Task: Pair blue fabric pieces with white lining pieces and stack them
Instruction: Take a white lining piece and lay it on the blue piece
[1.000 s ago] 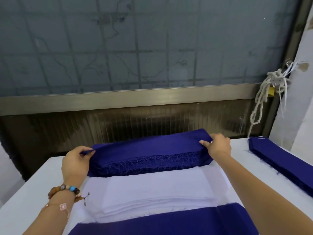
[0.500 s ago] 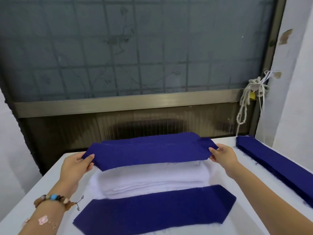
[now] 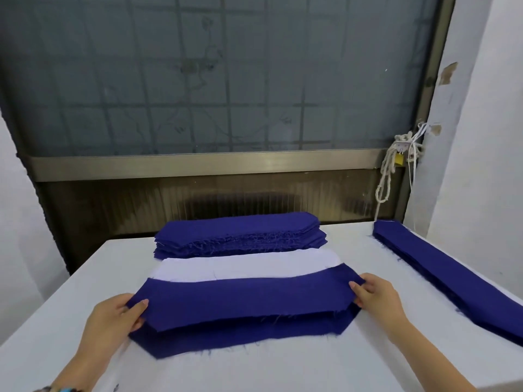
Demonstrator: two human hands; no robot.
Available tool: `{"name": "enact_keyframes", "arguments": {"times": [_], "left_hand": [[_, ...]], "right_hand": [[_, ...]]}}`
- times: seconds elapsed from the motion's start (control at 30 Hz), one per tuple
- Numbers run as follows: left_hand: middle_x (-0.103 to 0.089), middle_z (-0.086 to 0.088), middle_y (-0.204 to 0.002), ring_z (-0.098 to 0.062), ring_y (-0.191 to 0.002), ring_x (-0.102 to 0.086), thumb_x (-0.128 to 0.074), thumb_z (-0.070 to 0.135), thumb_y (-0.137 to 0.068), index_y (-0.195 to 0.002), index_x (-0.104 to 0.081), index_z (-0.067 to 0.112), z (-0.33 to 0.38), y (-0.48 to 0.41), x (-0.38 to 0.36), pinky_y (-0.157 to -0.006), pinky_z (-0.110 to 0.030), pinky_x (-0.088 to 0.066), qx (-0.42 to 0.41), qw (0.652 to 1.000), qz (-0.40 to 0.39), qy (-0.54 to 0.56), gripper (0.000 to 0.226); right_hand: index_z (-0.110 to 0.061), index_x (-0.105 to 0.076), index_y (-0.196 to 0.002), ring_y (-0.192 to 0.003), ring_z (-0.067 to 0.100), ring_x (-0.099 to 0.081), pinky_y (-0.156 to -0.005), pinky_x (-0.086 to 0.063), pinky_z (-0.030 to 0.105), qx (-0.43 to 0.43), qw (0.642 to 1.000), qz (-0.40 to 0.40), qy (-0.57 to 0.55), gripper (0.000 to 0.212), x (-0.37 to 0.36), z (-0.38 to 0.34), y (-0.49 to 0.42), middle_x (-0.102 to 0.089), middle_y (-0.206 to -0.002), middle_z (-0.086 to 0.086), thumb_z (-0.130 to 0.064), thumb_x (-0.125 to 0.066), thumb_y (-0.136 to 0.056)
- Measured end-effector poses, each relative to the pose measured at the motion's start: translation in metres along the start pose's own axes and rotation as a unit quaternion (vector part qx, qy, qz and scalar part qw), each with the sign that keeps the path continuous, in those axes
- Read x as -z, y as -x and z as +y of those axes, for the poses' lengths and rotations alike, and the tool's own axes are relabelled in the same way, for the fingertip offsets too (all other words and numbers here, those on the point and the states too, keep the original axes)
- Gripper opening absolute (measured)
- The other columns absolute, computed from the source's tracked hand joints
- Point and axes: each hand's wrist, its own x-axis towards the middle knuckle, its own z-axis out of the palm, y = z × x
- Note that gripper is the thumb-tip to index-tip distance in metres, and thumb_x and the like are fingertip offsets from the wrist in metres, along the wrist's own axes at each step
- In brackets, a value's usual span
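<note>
Our left hand (image 3: 113, 321) is pinching the left end of a blue fabric piece (image 3: 243, 299), thumb on top, while our right hand (image 3: 379, 301) is gripping its right end likewise. We are holding the piece with its long axis running left to right, parallel to the table's (image 3: 283, 372) near edge, over another blue piece (image 3: 240, 339). Behind it, the white lining stack (image 3: 249, 264) and the blue stack (image 3: 240, 236) are lying toward the far edge, and long blue strips (image 3: 452, 278) along the right edge.
</note>
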Motion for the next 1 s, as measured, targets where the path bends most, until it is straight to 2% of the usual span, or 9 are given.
{"name": "enact_keyframes", "arguments": {"times": [0.1,0.23,0.33,0.43,0.53,0.63,0.83,0.9,1.0], "left_hand": [[-0.062,-0.01,-0.052,-0.025,-0.05,-0.055,-0.068,0.01,-0.088,-0.069,-0.069,0.007,-0.018,0.008,-0.002,-0.061,-0.034,-0.042,-0.023,0.999,-0.003,-0.041,0.02],[-0.063,-0.012,-0.054,-0.028,-0.055,-0.064,-0.069,0.007,-0.085,-0.067,-0.067,0.009,-0.027,0.013,-0.006,-0.068,-0.04,-0.052,-0.047,0.995,0.015,-0.092,0.019],[-0.062,-0.008,-0.053,-0.027,-0.055,-0.062,-0.068,0.008,-0.085,-0.068,-0.065,0.014,-0.03,0.012,-0.007,-0.062,-0.036,-0.047,-0.075,0.989,0.009,-0.13,0.019],[-0.065,-0.003,-0.056,-0.023,-0.057,-0.064,-0.067,0.009,-0.087,-0.073,-0.067,0.019,-0.031,0.013,-0.007,-0.064,-0.034,-0.051,-0.082,0.989,0.01,-0.122,0.016],[-0.069,0.001,-0.063,-0.022,-0.063,-0.066,-0.068,0.011,-0.087,-0.081,-0.067,0.021,-0.034,0.012,-0.007,-0.068,-0.042,-0.056,-0.077,0.992,0.007,-0.099,0.012],[-0.072,0.003,-0.071,-0.023,-0.069,-0.068,-0.068,0.011,-0.088,-0.09,-0.067,0.022,-0.034,0.012,-0.007,-0.072,-0.046,-0.057,-0.062,0.996,0.005,-0.06,0.011],[-0.058,0.002,-0.051,-0.02,-0.055,-0.063,-0.07,0.015,-0.087,-0.096,-0.064,0.025,-0.036,0.011,-0.008,-0.057,-0.025,-0.051,-0.073,0.996,0.019,-0.057,0.015],[-0.058,-0.003,-0.058,-0.023,-0.056,-0.064,-0.069,0.014,-0.088,-0.1,-0.062,0.024,-0.037,0.009,-0.009,-0.058,-0.026,-0.049,-0.072,0.996,0.023,-0.048,0.018],[-0.064,-0.009,-0.08,-0.026,-0.064,-0.067,-0.065,0.011,-0.09,-0.105,-0.056,0.03,-0.039,0.007,-0.008,-0.063,-0.032,-0.051,-0.072,0.997,0.026,-0.027,0.026]], "right_hand": [[-0.013,-0.063,-0.082,-0.066,0.026,-0.063,-0.068,-0.047,0.034,0.032,0.998,0.001,0.059,0.01,-0.004,0.01,0.007,-0.066,-0.061,0.007,-0.013,-0.062,-0.092],[-0.017,-0.063,-0.083,-0.064,0.018,-0.055,-0.06,-0.041,0.023,0.074,0.99,0.0,0.124,0.011,-0.011,0.013,0.008,-0.063,-0.066,0.005,-0.011,-0.06,-0.091],[-0.017,-0.062,-0.081,-0.06,0.016,-0.05,-0.056,-0.038,0.019,0.08,0.988,0.008,0.134,0.011,-0.013,0.015,0.008,-0.059,-0.065,0.007,-0.011,-0.061,-0.09],[-0.014,-0.058,-0.074,-0.055,0.015,-0.043,-0.052,-0.035,0.02,0.08,0.988,0.017,0.133,0.016,-0.013,0.016,0.008,-0.05,-0.058,0.001,-0.016,-0.064,-0.089],[-0.015,-0.056,-0.073,-0.054,0.014,-0.041,-0.052,-0.034,0.022,0.074,0.991,0.02,0.113,0.021,-0.013,0.015,0.007,-0.047,-0.057,-0.002,-0.022,-0.068,-0.088],[-0.014,-0.055,-0.075,-0.056,0.013,-0.044,-0.053,-0.035,0.021,0.069,0.991,0.019,0.116,0.019,-0.012,0.016,0.006,-0.05,-0.059,-0.002,-0.019,-0.069,-0.087],[-0.025,-0.055,-0.082,-0.056,0.01,-0.051,-0.052,-0.039,0.017,0.065,0.99,0.002,0.125,0.02,-0.013,0.017,0.008,-0.057,-0.061,-0.004,-0.01,-0.067,-0.082],[-0.03,-0.054,-0.089,-0.057,0.01,-0.053,-0.052,-0.039,0.016,0.066,0.99,-0.01,0.125,0.026,-0.014,0.015,0.008,-0.057,-0.062,-0.003,-0.01,-0.067,-0.08],[-0.032,-0.052,-0.1,-0.061,0.013,-0.054,-0.054,-0.039,0.018,0.074,0.991,-0.007,0.115,0.032,-0.015,0.014,0.008,-0.055,-0.064,0.0,-0.013,-0.07,-0.081]]}}
